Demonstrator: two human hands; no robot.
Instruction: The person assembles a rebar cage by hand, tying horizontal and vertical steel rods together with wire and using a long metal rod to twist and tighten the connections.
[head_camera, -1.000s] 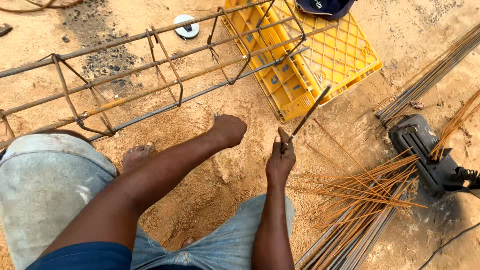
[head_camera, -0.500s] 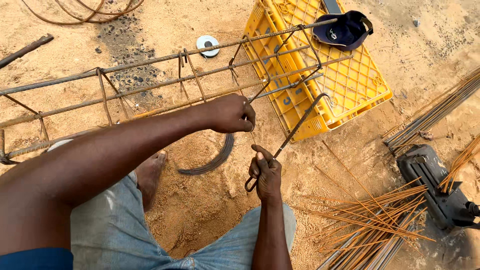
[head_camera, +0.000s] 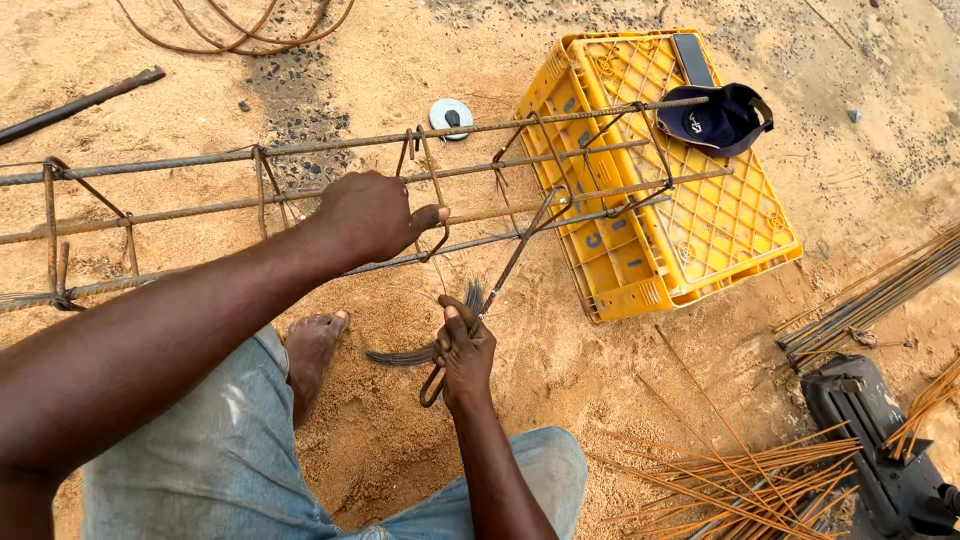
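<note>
A rusty rebar cage (head_camera: 560, 190) of long bars and square stirrups lies across the sand, its right end resting on a yellow plastic crate (head_camera: 700, 230). My left hand (head_camera: 375, 212) grips a stirrup near the cage's middle. My right hand (head_camera: 465, 350) is closed on a long metal hook tool (head_camera: 510, 265) together with a bundle of thin dark tie wire (head_camera: 405, 355). The tool's tip reaches up to a lower bar of the cage. My bare foot (head_camera: 312, 345) rests on the sand below the cage.
A dark cap (head_camera: 722, 118) lies on the crate. A white round tape measure (head_camera: 451, 114) sits beyond the cage. Loose thin rods (head_camera: 740, 480) and a rod bundle (head_camera: 870, 300) lie at the right, beside a black machine (head_camera: 880, 450). Coiled wire (head_camera: 240, 30) lies at the top.
My left hand rose from the sand to grip the cage stirrup. My right hand brought the hook tool and wire closer under the cage. The view tilted up.
</note>
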